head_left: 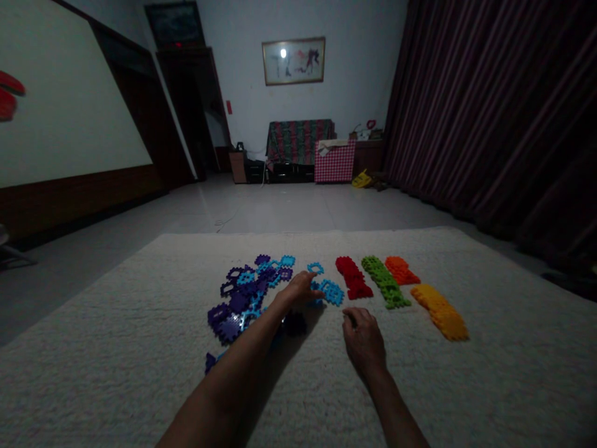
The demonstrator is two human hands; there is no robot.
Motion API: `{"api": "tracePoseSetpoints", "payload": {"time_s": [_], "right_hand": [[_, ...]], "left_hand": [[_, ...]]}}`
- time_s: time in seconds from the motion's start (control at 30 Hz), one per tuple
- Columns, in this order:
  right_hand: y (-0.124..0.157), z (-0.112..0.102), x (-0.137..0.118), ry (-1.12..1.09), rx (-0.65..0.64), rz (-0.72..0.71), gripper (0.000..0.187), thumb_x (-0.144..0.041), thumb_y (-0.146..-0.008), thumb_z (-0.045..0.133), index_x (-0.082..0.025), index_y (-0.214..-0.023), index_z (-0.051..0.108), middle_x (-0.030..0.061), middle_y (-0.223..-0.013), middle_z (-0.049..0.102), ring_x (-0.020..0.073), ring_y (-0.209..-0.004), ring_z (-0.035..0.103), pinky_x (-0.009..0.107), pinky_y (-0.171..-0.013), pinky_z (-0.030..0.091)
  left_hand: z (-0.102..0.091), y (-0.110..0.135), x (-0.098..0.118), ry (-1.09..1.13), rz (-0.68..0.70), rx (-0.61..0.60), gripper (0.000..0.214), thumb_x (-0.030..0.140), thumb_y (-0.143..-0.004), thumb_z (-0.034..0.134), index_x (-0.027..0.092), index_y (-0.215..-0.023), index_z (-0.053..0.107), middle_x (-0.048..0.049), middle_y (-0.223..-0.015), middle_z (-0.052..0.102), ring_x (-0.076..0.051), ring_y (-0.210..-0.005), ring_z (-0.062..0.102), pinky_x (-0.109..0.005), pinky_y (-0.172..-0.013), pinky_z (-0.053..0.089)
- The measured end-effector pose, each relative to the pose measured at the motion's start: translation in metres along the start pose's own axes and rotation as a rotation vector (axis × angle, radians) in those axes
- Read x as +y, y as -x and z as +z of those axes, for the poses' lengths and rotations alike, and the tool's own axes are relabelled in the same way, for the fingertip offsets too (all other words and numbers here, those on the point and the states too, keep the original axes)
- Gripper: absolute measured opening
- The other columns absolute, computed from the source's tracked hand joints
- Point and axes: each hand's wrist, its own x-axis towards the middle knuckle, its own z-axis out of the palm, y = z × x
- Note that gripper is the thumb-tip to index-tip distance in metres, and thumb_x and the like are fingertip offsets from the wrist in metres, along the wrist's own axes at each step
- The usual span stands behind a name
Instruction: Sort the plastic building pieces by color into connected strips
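My left hand [301, 289] reaches over the light blue pieces [332, 292], thumb and fingers apart, and seems to touch the near ones; its fingers partly hide them. Just beyond the fingertips lies a light blue frame-shaped piece [316, 268]. My right hand [364, 336] rests on the mat, its fingers curled in, and no piece shows in it. Left of my left forearm spreads a loose heap of dark purple interlocking plastic pieces [240, 302], with light blue ones [245, 278] mixed in. The forearm covers part of this heap.
Overlapping rows of red [353, 277], green [385, 281], orange [401, 270] and yellow pieces [439, 311] lie to the right on the pale mat [504, 348]. Beyond the tiled floor [289, 208] stands a cloth-covered cabinet [298, 142]. Dark curtains [448, 106] hang at the right.
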Motion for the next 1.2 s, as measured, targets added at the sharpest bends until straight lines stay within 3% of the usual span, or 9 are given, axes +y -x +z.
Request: {"api": "tracePoseSetpoints", "payload": {"time_s": [0.13,0.23,0.4,0.57,0.67,0.77,0.9,1.07,1.2], "right_hand": [[0.000,0.000,0.001,0.005,-0.006,-0.004,0.025,-0.018,-0.084,0.044,-0.018,-0.094,0.067,0.0089,-0.095,0.065,0.0227,-0.089,0.056,0.036,-0.086,0.043],[0.000,0.001,0.003,0.001,-0.010,-0.017,0.024,-0.018,-0.085,0.044,-0.018,-0.093,0.067,0.0090,-0.095,0.065,0.0226,-0.090,0.057,0.037,-0.087,0.043],[0.001,0.002,0.005,-0.010,-0.013,-0.013,0.023,-0.019,-0.085,0.045,-0.018,-0.093,0.067,0.0093,-0.095,0.065,0.0231,-0.091,0.057,0.037,-0.087,0.043],[0.000,0.002,0.006,-0.023,-0.014,0.003,0.023,-0.020,-0.085,0.046,-0.019,-0.092,0.067,0.0095,-0.095,0.065,0.0237,-0.091,0.057,0.038,-0.087,0.044],[0.001,0.002,0.004,-0.036,-0.017,0.019,0.023,-0.021,-0.084,0.045,-0.019,-0.092,0.067,0.0094,-0.095,0.065,0.0236,-0.091,0.057,0.037,-0.086,0.044],[0.001,0.002,0.005,-0.035,-0.019,0.017,0.023,-0.020,-0.084,0.045,-0.019,-0.092,0.067,0.0094,-0.095,0.065,0.0237,-0.092,0.057,0.037,-0.088,0.044],[0.001,0.002,0.006,-0.014,-0.017,0.014,0.023,-0.020,-0.084,0.045,-0.019,-0.091,0.067,0.0095,-0.095,0.065,0.0238,-0.091,0.056,0.037,-0.087,0.043],[0.001,0.001,0.004,-0.008,-0.024,0.004,0.024,-0.019,-0.083,0.045,-0.019,-0.091,0.067,0.0090,-0.095,0.065,0.0235,-0.091,0.056,0.036,-0.087,0.043],[0.000,0.001,0.002,-0.001,-0.026,0.013,0.024,-0.020,-0.083,0.045,-0.018,-0.091,0.067,0.0098,-0.095,0.066,0.0238,-0.091,0.056,0.037,-0.086,0.043]], "left_hand": [[0.006,-0.028,0.001,-0.031,-0.064,0.151,0.057,0.042,-0.088,0.055,0.018,-0.139,0.047,-0.0131,-0.138,0.054,-0.023,-0.127,0.051,-0.033,-0.105,0.041],[0.011,-0.043,0.002,-0.057,-0.056,0.146,0.057,0.041,-0.088,0.055,0.017,-0.139,0.046,-0.0154,-0.146,0.045,-0.024,-0.135,0.043,-0.033,-0.107,0.039],[0.009,-0.047,-0.002,-0.072,-0.023,0.113,0.040,0.041,-0.092,0.046,0.023,-0.125,0.060,-0.0090,-0.124,0.064,-0.020,-0.117,0.057,-0.029,-0.100,0.043],[-0.013,-0.051,-0.028,-0.146,-0.241,0.268,0.040,0.037,-0.095,0.038,0.020,-0.125,0.059,-0.0117,-0.124,0.062,-0.021,-0.116,0.055,-0.032,-0.099,0.040],[-0.021,-0.055,-0.046,-0.170,-0.337,0.264,0.041,0.038,-0.090,0.048,0.018,-0.124,0.058,-0.0143,-0.128,0.058,-0.026,-0.121,0.051,-0.036,-0.098,0.039],[-0.018,-0.057,-0.053,-0.182,-0.389,0.227,0.049,0.052,-0.087,0.049,0.017,-0.120,0.059,-0.0161,-0.126,0.059,-0.028,-0.118,0.051,-0.038,-0.096,0.038],[-0.005,-0.055,-0.041,-0.227,-0.292,0.237,0.052,0.058,-0.089,0.040,0.018,-0.114,0.064,-0.0157,-0.121,0.061,-0.030,-0.118,0.049,-0.043,-0.099,0.033],[0.006,-0.046,-0.017,-0.247,-0.069,0.182,0.040,0.043,-0.089,0.049,0.020,-0.118,0.062,-0.0144,-0.119,0.061,-0.029,-0.117,0.050,-0.046,-0.102,0.031],[0.010,-0.038,-0.009,-0.230,-0.035,0.136,0.036,0.036,-0.089,0.050,0.020,-0.120,0.061,-0.0136,-0.118,0.059,-0.027,-0.110,0.055,-0.039,-0.096,0.039]]}}
